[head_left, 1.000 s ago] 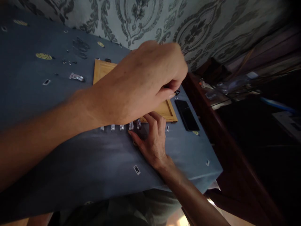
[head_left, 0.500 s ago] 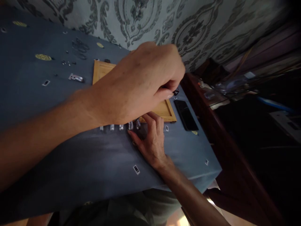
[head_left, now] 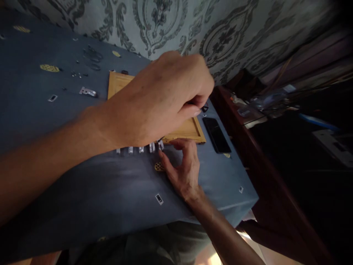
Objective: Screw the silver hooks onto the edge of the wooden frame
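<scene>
My left hand (head_left: 165, 95) is curled into a fist above a light wooden panel (head_left: 190, 130) and hides much of it. Whatever its fingers grip is out of sight. Close to the panel's near edge, my right hand (head_left: 183, 167) has thumb and index finger apart. The thumb tip lies at a small metal fitting (head_left: 160, 145), the last on the right of several in a row along that edge; whether it touches cannot be made out. Another metal fitting (head_left: 141, 149) of the row shows below my left wrist.
A hinge-like metal piece (head_left: 88, 92) lies left of the panel, with small screws (head_left: 79, 75) farther back. A black phone (head_left: 217, 135) rests on the blue patterned cloth (head_left: 110, 198) at right. Behind rises a patterned wall (head_left: 162, 25); a dark wooden edge (head_left: 264, 176) borders the right.
My right hand has shifted a little to the right, uncovering a yellow print on the cloth and more of the rightmost fitting. My left fist stays nearly in place over the panel.
</scene>
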Demonstrator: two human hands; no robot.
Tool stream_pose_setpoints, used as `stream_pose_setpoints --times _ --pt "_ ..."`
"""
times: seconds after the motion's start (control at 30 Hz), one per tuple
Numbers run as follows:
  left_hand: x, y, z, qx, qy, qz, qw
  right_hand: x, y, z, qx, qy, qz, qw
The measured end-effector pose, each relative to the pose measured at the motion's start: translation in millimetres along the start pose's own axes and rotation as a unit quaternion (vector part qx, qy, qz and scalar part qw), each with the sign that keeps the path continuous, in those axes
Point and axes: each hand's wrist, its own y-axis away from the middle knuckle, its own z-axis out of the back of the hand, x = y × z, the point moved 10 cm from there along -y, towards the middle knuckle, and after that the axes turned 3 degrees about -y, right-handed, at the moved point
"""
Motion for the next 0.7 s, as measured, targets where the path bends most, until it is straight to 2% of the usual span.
stream_pose_setpoints --times 0.1,0.27,0.43,0.7 --pt "-1.2 1.3 3.2 -0.026 0.022 -0.019 0.999 -12.2 1.2 -5.0 0.034 -0.009 -0.056 0.998" --pt "-3.0 6.8 10.3 -0.083 0.073 -0.058 0.992 -17.6 0.8 -16.2 0.084 -0.032 -0.079 0.993" --pt "0.2 7.9 10.4 -0.083 0.110 -0.040 0.990 -20.6 1.9 -16.9 0.089 -0.045 -0.093 0.991" --pt "-3.0 13.0 9.8 -0.105 0.100 -0.080 0.986 -17.8 0.9 -15.8 0.082 -0.061 -0.081 0.991"
